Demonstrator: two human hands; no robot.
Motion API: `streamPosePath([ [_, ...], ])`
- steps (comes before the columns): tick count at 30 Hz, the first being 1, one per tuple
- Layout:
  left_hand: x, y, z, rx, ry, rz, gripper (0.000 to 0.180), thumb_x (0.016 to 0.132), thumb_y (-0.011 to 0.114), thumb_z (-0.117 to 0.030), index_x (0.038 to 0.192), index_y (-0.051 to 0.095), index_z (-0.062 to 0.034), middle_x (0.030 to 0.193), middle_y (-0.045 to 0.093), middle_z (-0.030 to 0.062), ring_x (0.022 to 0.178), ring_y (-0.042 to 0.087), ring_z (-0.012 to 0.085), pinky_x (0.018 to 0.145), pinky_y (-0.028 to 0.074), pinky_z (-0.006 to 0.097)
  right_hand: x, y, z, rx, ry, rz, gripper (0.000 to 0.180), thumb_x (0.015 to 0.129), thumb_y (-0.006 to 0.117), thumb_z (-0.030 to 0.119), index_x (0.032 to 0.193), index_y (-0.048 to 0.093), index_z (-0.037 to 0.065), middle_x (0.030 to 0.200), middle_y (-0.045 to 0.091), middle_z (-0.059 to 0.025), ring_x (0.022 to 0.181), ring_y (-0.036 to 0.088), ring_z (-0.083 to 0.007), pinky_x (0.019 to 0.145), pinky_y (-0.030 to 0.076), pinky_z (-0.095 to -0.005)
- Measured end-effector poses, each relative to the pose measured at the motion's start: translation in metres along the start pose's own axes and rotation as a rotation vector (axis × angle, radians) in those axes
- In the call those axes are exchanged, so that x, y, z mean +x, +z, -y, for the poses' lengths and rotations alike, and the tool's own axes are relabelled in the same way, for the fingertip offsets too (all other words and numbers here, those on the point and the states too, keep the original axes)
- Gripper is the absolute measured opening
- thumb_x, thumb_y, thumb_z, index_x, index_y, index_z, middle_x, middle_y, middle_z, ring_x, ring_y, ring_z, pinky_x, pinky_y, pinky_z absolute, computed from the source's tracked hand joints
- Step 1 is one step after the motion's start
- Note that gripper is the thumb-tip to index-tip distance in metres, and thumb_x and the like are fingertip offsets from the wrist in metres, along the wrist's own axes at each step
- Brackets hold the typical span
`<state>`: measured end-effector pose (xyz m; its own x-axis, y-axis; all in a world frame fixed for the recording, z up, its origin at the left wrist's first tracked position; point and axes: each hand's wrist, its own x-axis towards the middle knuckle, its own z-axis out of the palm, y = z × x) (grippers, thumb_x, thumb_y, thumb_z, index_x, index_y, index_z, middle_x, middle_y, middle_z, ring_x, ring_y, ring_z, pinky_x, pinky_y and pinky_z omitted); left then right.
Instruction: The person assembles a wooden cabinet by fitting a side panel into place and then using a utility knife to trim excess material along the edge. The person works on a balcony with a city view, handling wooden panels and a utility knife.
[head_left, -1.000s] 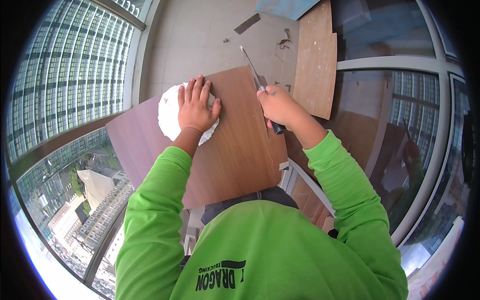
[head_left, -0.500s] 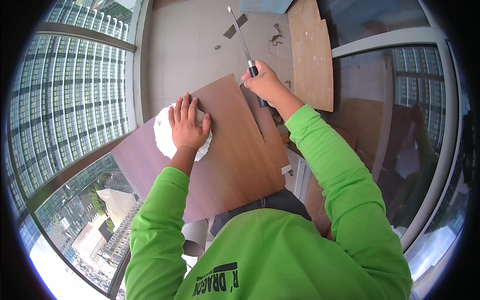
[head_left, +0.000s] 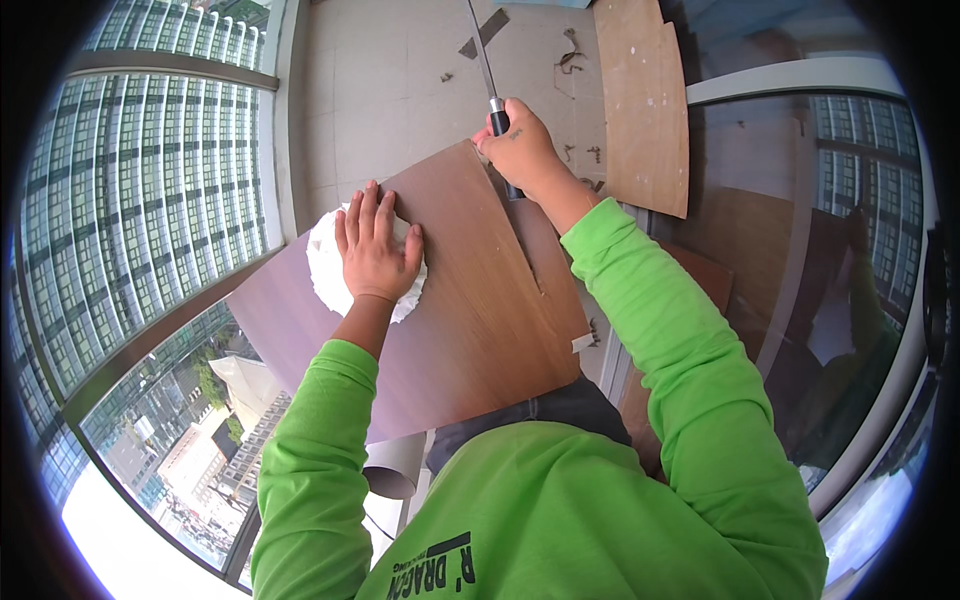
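Far left: tall glass panes (head_left: 150, 200) with a long view down to streets and roofs; the glass sits right beside the working area.

Left hand (head_left: 375, 250): flat, palm down, fingers (head_left: 368, 215) spread apart, pressing a crumpled white cloth (head_left: 325, 275) onto the brown board (head_left: 470, 320). The cloth overhangs the board's left edge slightly. This hand clamps nothing; it only bears down.

Brown board: a wide wood-grain sheet lying across the person's lap area, tilted, with one corner reaching up toward the right hand. A small pale tab (head_left: 582, 343) shows at its right edge. A grey rolled tube (head_left: 392, 468) pokes out from under its lower edge.

Right hand (head_left: 520, 150): fingers closed tight round the dark handle of a long thin blade tool (head_left: 483, 60), blade pointing away over the tiled floor (head_left: 400, 100), hand at the board's far corner.

Judgement on doing this well: keep the left palm's weight steady so the board cannot pivot, keep that hand off the blade's line, and run the tool along the edge in one even stroke.

Right: a pale plywood panel (head_left: 645, 110) lies on the floor just beyond the right hand; more glass (head_left: 830, 250) lies further right.

Room: open floor ahead with small scraps (head_left: 572, 55); tight on both sides, so strokes are best directed forward.
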<state>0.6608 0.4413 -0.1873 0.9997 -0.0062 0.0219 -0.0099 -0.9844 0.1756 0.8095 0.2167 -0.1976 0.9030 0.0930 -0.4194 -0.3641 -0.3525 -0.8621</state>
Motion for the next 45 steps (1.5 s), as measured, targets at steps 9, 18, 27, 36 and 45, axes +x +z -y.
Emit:
streamPosePath([
  [9,0.0,-0.004,-0.001,-0.028,-0.001,0.008,0.059,0.092,0.064,-0.037,0.144,0.053,-0.013,0.16,0.044,0.01,0.151,0.035,0.03,0.126,0.019,0.05,0.014,0.011,-0.007,-0.142,-0.061,-0.03,0.029,0.082,0.073,0.006,0.106,0.059,0.001,0.089,0.063,-0.0066,0.08,0.061,-0.0174,0.074,0.05,-0.0328],
  [18,0.0,0.0,0.001,-0.009,-0.006,0.017,0.06,0.093,0.061,-0.042,0.144,0.054,-0.0136,0.161,0.043,0.0072,0.151,0.034,0.0277,0.127,0.017,0.05,0.026,0.007,0.002,-0.016,0.071,0.105,0.031,0.081,0.069,0.002,0.109,0.056,0.0,0.083,0.06,-0.0074,0.073,0.059,-0.0175,0.068,0.049,-0.0333],
  [27,0.0,0.0,0.0,-0.015,-0.005,0.008,0.059,0.092,0.062,-0.042,0.144,0.055,-0.0136,0.16,0.044,0.0077,0.151,0.036,0.0285,0.127,0.018,0.05,0.024,-0.006,0.013,0.408,0.156,0.086,0.03,0.085,0.068,0.001,0.109,0.05,0.002,0.084,0.062,-0.0085,0.069,0.06,-0.0161,0.062,0.05,-0.0331],
  [36,-0.001,0.002,-0.001,-0.01,0.001,0.001,0.06,0.092,0.062,-0.042,0.144,0.055,-0.013,0.16,0.045,0.0082,0.151,0.036,0.0289,0.127,0.018,0.05,0.029,0.006,-0.01,-0.104,-0.011,0.085,0.028,0.083,0.071,0.004,0.106,0.057,0.0,0.085,0.063,-0.0078,0.074,0.062,-0.017,0.068,0.05,-0.0317],
  [45,0.0,0.0,-0.001,0.002,0.002,0.011,0.06,0.092,0.063,-0.04,0.145,0.054,-0.0132,0.161,0.043,0.0078,0.151,0.035,0.0285,0.127,0.018,0.05,0.03,0.006,0.003,-0.12,0.009,0.118,0.027,0.083,0.068,0.005,0.107,0.056,0.001,0.084,0.061,-0.0075,0.069,0.06,-0.0155,0.063,0.049,-0.0321],
])
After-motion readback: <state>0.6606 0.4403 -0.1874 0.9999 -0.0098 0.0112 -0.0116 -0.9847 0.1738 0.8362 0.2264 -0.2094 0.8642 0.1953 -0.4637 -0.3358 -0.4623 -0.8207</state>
